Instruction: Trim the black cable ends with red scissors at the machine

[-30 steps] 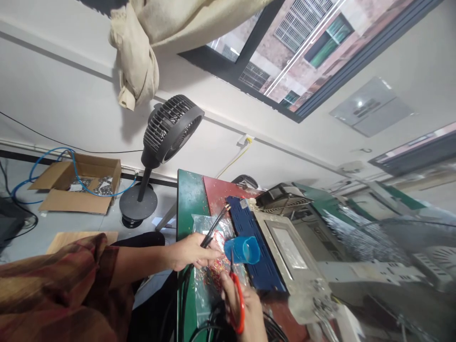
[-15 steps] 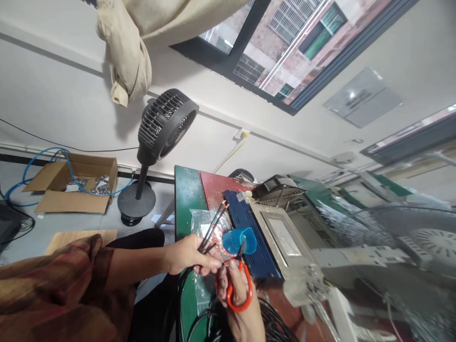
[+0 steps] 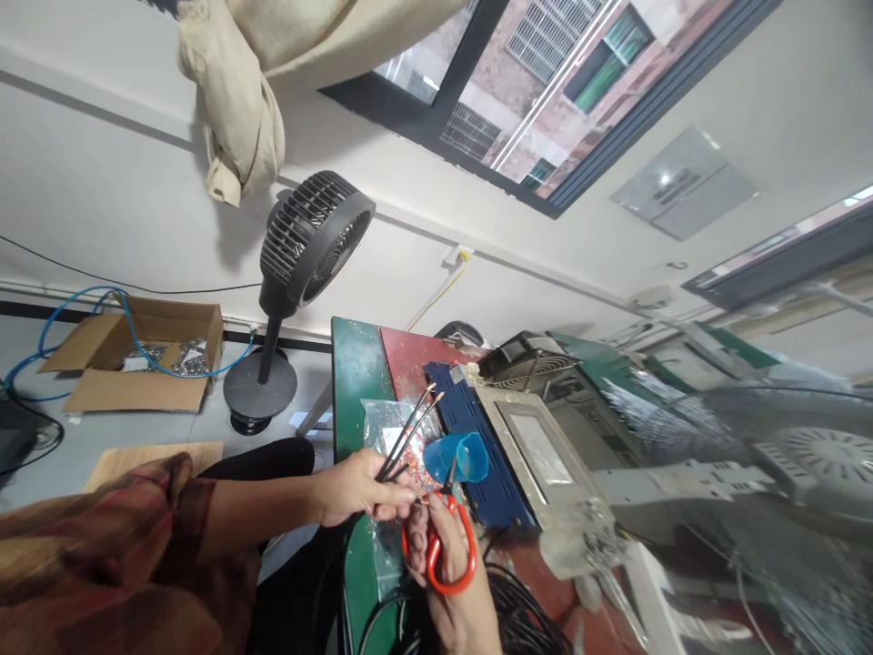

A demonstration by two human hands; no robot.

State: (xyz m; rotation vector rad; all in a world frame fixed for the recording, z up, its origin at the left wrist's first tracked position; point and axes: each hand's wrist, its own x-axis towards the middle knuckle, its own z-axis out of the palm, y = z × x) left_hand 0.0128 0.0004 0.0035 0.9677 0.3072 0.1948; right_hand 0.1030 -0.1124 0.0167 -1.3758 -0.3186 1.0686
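Black cables (image 3: pixel 403 437) are pinched in the left hand (image 3: pixel 368 491), their long axis slanting outward over the surface (image 3: pixel 355 359), bare copper ends (image 3: pixel 431 388) farthest out. The right hand (image 3: pixel 450 546), fingers curled round red-handled scissors (image 3: pixel 471 546), sits just beside the left fingertips, nearer the cables' gripped part than their copper ends; the blades (image 3: pixel 451 471) point toward the blue plastic cup (image 3: pixel 470 458).

Premises: a workshop, evidenced by a green-topped table (image 3: pixel 355 359), black cables (image 3: pixel 524 611) heaped on it, and a blue-and-beige machine (image 3: pixel 506 407) well in from its left edge.
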